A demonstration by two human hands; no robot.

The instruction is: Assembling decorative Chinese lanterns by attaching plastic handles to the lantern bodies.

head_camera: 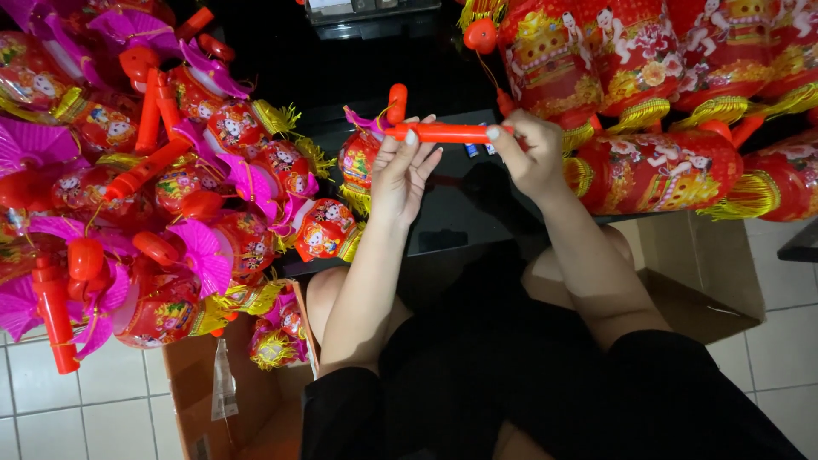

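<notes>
My left hand (404,175) and my right hand (530,152) hold a red plastic handle stick (445,132) level between them, above my lap. The left fingers wrap its left end, where a short red knob sticks up. The right fingers pinch its right end. A small red and gold lantern (358,162) with a pink fan piece hangs just behind my left hand.
A heap of small red lanterns (170,196) with pink fans and red sticks fills the left. Larger red cylinder lanterns (656,170) with gold tassels lie at the right. A cardboard box (699,273) stands by my right leg, another (213,383) at the lower left. White floor tiles show below.
</notes>
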